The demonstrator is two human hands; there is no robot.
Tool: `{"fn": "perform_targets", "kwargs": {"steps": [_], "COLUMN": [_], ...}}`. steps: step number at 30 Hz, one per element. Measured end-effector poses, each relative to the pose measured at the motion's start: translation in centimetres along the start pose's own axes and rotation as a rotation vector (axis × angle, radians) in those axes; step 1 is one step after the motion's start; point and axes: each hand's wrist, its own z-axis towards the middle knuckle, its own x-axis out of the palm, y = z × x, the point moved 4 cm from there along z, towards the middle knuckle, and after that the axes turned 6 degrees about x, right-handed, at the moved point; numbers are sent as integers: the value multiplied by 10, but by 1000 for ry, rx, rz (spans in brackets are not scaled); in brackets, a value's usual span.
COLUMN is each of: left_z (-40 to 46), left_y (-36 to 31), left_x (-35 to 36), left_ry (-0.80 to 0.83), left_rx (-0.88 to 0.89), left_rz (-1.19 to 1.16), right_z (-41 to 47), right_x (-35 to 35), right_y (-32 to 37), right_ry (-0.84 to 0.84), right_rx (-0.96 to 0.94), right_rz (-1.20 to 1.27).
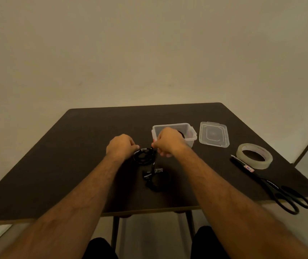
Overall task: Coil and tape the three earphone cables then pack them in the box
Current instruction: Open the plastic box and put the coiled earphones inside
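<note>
both hands on a coiled black earphone cable at mid-desk.

i see my left hand (121, 146) and right hand (168, 142) each pinching a side of the coiled cable (144, 156), fingers curled tight, just above the dark desk (85, 139). its loose end and earbuds (152, 176) trail toward me on the desk. the clear box (190, 134) sits just behind my right hand with something dark inside, its lid (214, 134) beside it. the tape roll (254, 155) and scissors (273, 186) lie well to the right.
</note>
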Motion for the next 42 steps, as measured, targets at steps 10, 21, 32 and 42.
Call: {"fn": "perform_targets", "kwargs": {"steps": [10, 21, 32, 42], "left_z": [-16, -24, -16, 28], "left_y": [9, 21, -25, -87], "left_x": [18, 10, -39, -10], "left_ry": [-1, -72, -161, -151], "left_rx": [-76, -135, 116, 164], "left_rz": [-77, -694, -942, -613], "right_z": [-20, -22, -15, 25], "right_x": [38, 39, -25, -73], "right_y": [2, 1, -4, -50], "right_ry": [-103, -67, -147, -267], "right_rx": [142, 115, 20, 84], "right_rz": [-51, 132, 792, 624]}}
